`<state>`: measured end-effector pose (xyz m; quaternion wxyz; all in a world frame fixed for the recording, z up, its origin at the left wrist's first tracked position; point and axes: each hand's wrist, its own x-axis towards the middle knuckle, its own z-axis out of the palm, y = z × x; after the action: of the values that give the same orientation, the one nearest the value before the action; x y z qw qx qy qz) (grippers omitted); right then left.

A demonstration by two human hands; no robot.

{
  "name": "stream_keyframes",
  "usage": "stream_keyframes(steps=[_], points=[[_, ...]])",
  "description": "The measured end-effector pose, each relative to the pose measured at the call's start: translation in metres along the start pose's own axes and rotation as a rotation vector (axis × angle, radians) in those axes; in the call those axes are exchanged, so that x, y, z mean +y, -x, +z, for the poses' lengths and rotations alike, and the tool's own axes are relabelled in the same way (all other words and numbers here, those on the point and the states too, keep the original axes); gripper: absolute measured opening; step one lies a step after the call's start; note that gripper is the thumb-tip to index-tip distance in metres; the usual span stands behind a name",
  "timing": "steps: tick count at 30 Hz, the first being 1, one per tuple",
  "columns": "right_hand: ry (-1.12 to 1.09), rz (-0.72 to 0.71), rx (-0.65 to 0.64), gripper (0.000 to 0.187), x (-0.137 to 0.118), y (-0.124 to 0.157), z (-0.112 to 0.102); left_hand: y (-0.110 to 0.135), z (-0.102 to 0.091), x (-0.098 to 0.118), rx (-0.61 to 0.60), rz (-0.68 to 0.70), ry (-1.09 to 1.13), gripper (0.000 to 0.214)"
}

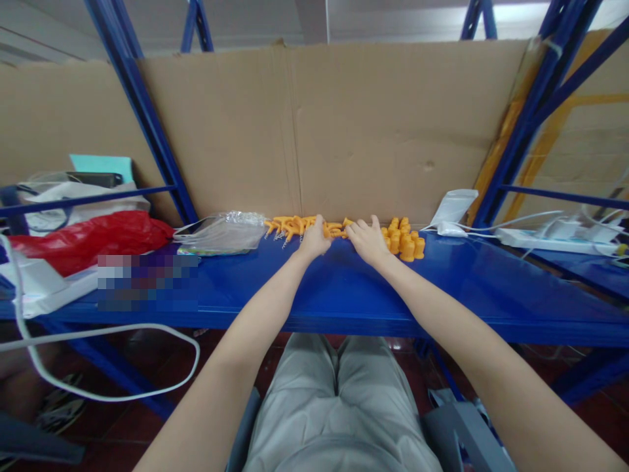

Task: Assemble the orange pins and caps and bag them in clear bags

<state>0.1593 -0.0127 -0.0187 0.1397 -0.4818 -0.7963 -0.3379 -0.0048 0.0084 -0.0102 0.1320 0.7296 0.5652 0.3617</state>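
Both my arms reach forward over a blue metal shelf [344,288]. My left hand [314,239] rests on a row of small orange plastic pieces [289,226] lying along the cardboard back wall, its fingers curled over them. My right hand [367,239] sits just right of it, fingers bent down onto the pieces. What either hand grips is hidden under the fingers. A cluster of several upright orange caps [405,241] stands right beside my right hand.
A clear plastic bag [223,233] lies left of the orange pieces. A red bag [88,239], white bags and a white cable [113,334] fill the left end. A white pouch [452,210] and a power strip [550,241] lie at right. Blue uprights [147,124] frame the bay.
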Motion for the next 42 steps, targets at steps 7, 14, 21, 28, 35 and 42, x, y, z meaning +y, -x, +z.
stream_keyframes(steps=[7,14,21,28,35,42], points=[[0.039,-0.017,0.067,0.038,0.002,0.001,0.009,0.001,0.002,0.000,-0.079,-0.046,0.012,0.042],[0.031,-0.029,0.112,0.037,0.004,0.002,0.010,0.007,-0.001,0.008,-0.132,-0.073,-0.019,0.043],[0.039,0.017,0.096,0.036,0.007,0.001,0.009,0.010,-0.001,0.014,-0.282,-0.163,0.075,0.029],[0.026,0.061,0.086,0.037,0.014,0.003,0.006,0.013,-0.002,0.022,-0.362,-0.178,0.134,0.023],[0.044,-0.043,0.169,0.037,0.016,0.001,0.015,0.012,-0.010,0.016,-0.476,-0.261,0.188,0.024],[0.030,-0.002,0.244,0.033,0.028,0.001,0.010,0.005,-0.016,0.014,-0.725,-0.372,0.485,0.028]])
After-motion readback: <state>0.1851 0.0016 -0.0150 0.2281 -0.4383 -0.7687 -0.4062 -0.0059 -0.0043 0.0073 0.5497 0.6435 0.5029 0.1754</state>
